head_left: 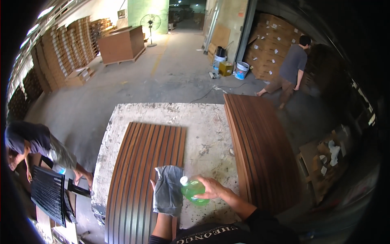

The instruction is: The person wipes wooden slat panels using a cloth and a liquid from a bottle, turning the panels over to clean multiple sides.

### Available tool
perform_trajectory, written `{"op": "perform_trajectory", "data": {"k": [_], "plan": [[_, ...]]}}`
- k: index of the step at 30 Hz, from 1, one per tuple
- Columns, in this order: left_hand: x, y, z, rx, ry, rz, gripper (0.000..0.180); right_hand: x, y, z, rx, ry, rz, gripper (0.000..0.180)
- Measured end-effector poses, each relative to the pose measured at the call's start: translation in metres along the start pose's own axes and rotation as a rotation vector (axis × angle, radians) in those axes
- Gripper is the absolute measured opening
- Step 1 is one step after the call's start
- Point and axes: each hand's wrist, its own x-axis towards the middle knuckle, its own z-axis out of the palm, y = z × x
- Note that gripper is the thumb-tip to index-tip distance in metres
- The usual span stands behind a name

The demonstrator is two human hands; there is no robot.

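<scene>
A grey cloth (168, 191) is draped over my left hand (153, 184), hiding most of it; only a bit of a finger shows at the cloth's left edge. My right hand (212, 188) is wrapped round a clear green plastic bottle (193, 192). The bottle tilts, its white cap toward the cloth. Both hands are above a brown wood-grain slatted panel (138, 162) with dark grooves, the right one just past its right edge. The panel lies lengthwise on a worn, pale-topped table (207, 140).
A stack of brown panels (260, 150) stands along the table's right side. At far left a co-worker (34, 140) bends over a black ribbed panel (48, 195). Another person (293, 65) walks at the back right, past buckets (241, 70) and stacked cartons (270, 44).
</scene>
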Motion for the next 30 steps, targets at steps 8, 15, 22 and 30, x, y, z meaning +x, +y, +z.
{"op": "perform_trajectory", "data": {"k": [8, 15, 22, 30], "plan": [[-0.013, -0.016, 0.024, 0.165, -0.040, 0.060, 0.048, 0.041, -0.032, -0.016, -0.472, -0.325, -0.059, 0.065], [-0.005, -0.005, -0.033, 0.315, 0.027, 0.190, 0.041, 0.081, -0.051, -0.020, -0.707, -0.380, -0.198, 0.025], [-0.003, -0.017, 0.031, -0.047, 0.014, 0.140, 0.033, 0.072, -0.083, -0.055, -0.790, -0.435, -0.112, 0.028], [-0.009, -0.009, 0.004, -0.041, 0.046, 0.149, 0.043, 0.079, -0.079, -0.045, -0.842, -0.428, -0.142, 0.026]]}}
